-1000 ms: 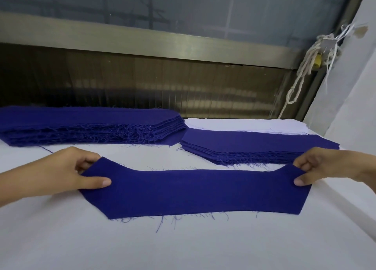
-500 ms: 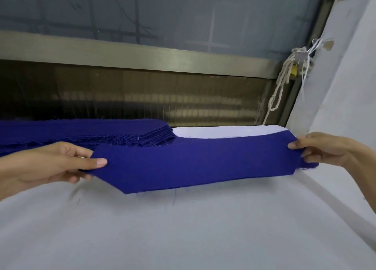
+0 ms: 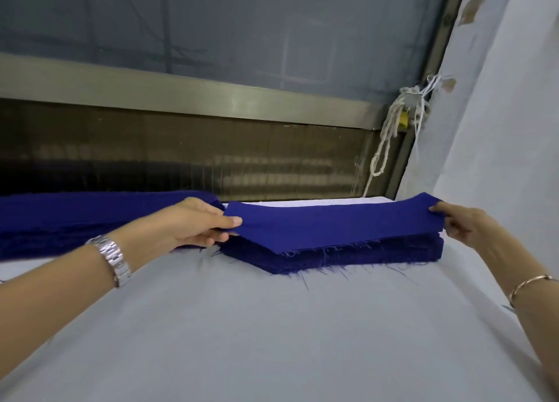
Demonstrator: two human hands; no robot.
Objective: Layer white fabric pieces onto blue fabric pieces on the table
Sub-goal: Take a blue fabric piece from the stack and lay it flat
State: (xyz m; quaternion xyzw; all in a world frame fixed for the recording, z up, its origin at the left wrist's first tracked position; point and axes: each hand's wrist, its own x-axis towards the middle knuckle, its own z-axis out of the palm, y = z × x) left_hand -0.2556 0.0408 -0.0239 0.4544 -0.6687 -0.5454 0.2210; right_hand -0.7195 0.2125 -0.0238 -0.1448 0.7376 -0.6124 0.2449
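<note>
Cloth of a pale grey-white covers the table [image 3: 272, 341], smooth and bare across its near half. At the far edge a dark ribbed panel runs under a brushed metal rail [image 3: 181, 93], with a dim window pane [image 3: 242, 32] above it. A knotted white rope [image 3: 390, 135] hangs in the corner where a pale wall [image 3: 499, 129] comes in on the right.

The person's left hand [image 3: 193, 223], with a silver watch [image 3: 113, 258] on the wrist, pinches the left end of a blue fabric piece [image 3: 332, 223], thumb on top. The right hand [image 3: 462, 223], wearing a thin bracelet [image 3: 529, 283], pinches the other end. The piece stretches over a frayed stack of blue pieces [image 3: 363, 255] at the back right, its ends raised a little. White fabric pieces [image 3: 302, 203] show just behind that stack. A longer blue pile [image 3: 60, 220] lies at the back left.
</note>
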